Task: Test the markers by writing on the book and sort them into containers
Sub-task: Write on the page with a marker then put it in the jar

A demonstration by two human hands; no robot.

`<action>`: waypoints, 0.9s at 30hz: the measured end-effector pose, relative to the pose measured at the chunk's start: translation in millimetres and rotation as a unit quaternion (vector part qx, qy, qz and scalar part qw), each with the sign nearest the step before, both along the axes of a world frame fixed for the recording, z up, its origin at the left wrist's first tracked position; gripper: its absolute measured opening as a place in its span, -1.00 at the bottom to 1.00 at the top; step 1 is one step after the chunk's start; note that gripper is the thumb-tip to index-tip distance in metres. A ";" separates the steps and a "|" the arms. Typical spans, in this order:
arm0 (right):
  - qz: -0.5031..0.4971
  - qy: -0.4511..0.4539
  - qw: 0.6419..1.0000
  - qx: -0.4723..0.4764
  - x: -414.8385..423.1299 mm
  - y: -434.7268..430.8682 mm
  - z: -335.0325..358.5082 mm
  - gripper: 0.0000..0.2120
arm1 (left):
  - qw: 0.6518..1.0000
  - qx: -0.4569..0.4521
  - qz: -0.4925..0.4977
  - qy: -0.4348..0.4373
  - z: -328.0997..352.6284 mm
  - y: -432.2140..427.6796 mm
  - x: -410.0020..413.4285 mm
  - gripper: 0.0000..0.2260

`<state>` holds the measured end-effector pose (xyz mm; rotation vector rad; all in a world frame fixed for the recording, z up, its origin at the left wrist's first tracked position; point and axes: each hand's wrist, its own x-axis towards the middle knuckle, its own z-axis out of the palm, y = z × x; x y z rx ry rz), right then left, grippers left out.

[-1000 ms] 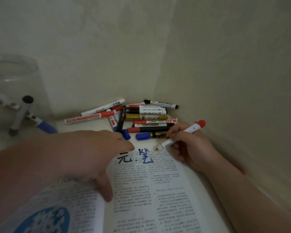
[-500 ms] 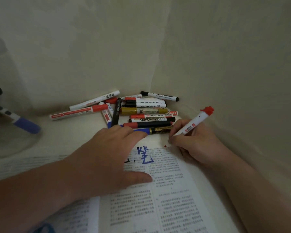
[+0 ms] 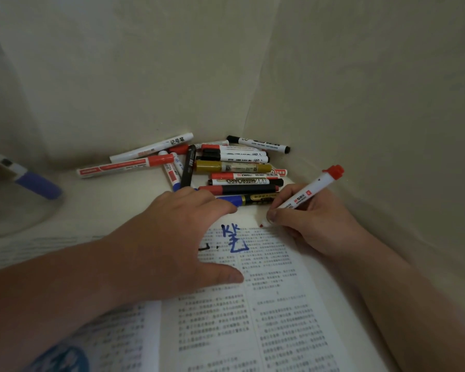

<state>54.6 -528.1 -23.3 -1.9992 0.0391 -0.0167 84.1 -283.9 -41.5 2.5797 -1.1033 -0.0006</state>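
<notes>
Book (image 3: 266, 318) is closest to me, lying open. Its near edge is cut off and the left page is mostly hidden under a forearm, with just a bit of blue picture (image 3: 62, 358) poking out in the corner. The print's too small to read.

The left hand (image 3: 172, 242) lies flat on the page, fingers straight, thumb stuck out sideways, pressing the paper down. It covers most of a black mark (image 3: 206, 248). Next to that, one blue character (image 3: 235, 238) shows fully in the top margin.

The right hand (image 3: 317, 226) pinches one red marker (image 3: 305, 197) between thumb and fingers. It's tilted, red tip down on the top margin just right of the blue character, red cap stuck on the back end. White barrel, and I can't read the label.

Past the book there's a pile of markers (image 3: 234, 167) in the corner where two walls (image 3: 360, 89) meet. I count around fourteen, but they overlap, so don't hold me to it. One's gold; the rest are mostly white or black with red, black or blue caps. The left fingertips cover part of the blue one nearest the book.

Off left is one clear jar (image 3: 24, 218), blurry and cut off, with at least two markers inside, one purple-capped (image 3: 38, 185).
</notes>
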 end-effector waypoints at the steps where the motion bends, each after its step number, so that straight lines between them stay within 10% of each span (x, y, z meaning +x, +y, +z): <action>1: 0.002 0.001 1.000 -0.001 0.0 0.1 0.1 -0.92 | 1.000 0.001 0.000 0.002 0.3 0.0 0.1 -0.13; 27: 0.019 0.045 0.999 -0.007 -6.7 7.4 6.5 -0.90 | 1.000 0.020 -0.002 0.008 3.7 -1.1 -1.4 -0.17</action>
